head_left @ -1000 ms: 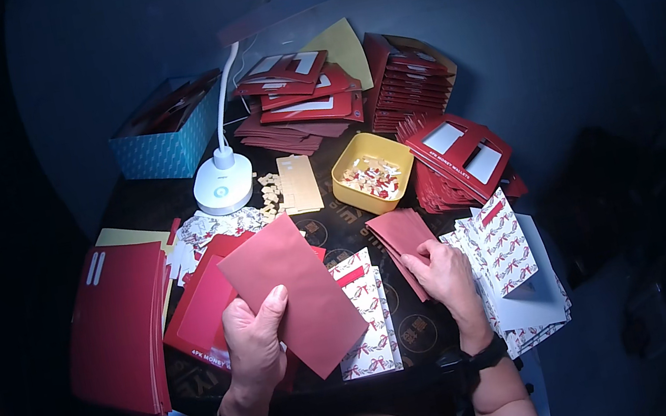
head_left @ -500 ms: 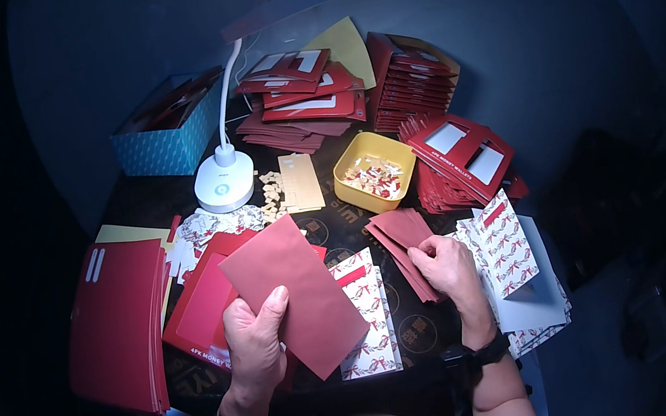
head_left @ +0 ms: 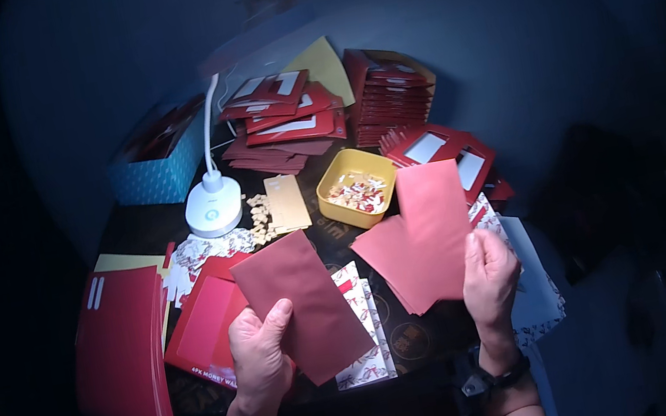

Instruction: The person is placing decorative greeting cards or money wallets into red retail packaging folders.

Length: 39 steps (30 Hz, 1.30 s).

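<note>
Head view: the left hand (head_left: 260,348) is clamped on a flat rectangular red envelope (head_left: 306,309), thumb pressed along its lower left part and the fingers hidden behind. The paper looks matte and smooth, with crisp straight edges, and the piece tilts over the near part of the table (head_left: 387,296), whose dark surface bears tan printed marks. Whether it is a single layer cannot be told.

The right hand (head_left: 491,278) is closed on a second envelope (head_left: 437,221) of the same red paper, thumb and curled fingers pinching its lower right edge. This one stands nearly upright in front of a slanting stack of red envelopes (head_left: 388,262), whose layered edges show at the lower left.

Between the hands, partly covered by the left envelope, lie white cards (head_left: 365,372) printed with sprigs and red bows. Beyond them sits a square yellow plastic bin (head_left: 352,215) with rounded corners, holding small red, white and tan scraps. A tan card (head_left: 287,203) lies beside knobbly tan pieces (head_left: 262,218), near the glossy white lamp base (head_left: 214,210). Smooth red folders (head_left: 120,354) are stacked at far left.
</note>
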### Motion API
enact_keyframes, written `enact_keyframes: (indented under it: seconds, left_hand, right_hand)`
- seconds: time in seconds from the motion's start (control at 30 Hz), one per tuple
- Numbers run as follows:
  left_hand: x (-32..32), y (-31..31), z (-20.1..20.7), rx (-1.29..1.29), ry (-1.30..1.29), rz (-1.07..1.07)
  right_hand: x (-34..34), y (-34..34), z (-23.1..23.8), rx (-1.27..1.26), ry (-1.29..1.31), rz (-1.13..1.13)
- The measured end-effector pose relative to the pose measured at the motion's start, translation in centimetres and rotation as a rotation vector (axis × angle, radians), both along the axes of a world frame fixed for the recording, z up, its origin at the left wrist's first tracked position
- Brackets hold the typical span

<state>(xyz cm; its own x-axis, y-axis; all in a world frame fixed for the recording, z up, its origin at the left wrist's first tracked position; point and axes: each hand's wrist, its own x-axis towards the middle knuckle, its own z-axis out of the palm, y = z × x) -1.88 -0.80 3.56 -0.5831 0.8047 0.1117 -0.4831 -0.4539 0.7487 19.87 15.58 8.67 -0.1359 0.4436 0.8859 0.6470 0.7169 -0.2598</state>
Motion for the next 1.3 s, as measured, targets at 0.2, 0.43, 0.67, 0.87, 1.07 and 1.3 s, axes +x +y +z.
enact_keyframes:
  seconds: [0.2, 0.43, 0.67, 0.87, 1.07, 1.3]
  left_hand:
    - [1.2, -0.6, 2.2, 0.082, -0.083, -0.193]
    - [3.2, -0.3, 3.5, 0.126, 0.010, -0.128]
    - [3.4, -0.9, 3.9, 0.117, 0.053, -0.039]
    - [0.8, -2.7, 2.8, 0.013, 0.076, -0.036]
    - [-2.2, -3.6, 1.9, 0.059, 0.035, 0.027]
    - [-3.1, -4.3, 1.5, 0.034, -0.026, 0.083]
  right_hand:
    - [0.1, -3.9, 0.0, -0.652, 0.274, 0.583]
    - [-2.3, -7.9, -0.7, -0.816, 0.331, 0.890]
    - [-2.1, -8.4, -1.1, -0.827, 0.155, 0.995]
    - [1.9, -5.5, -1.9, -0.246, 0.068, 0.464]
    - [7.8, -0.6, -1.4, -0.035, -0.416, -0.202]
    - [8.7, 0.7, -2.7, -0.490, -0.038, -0.192]
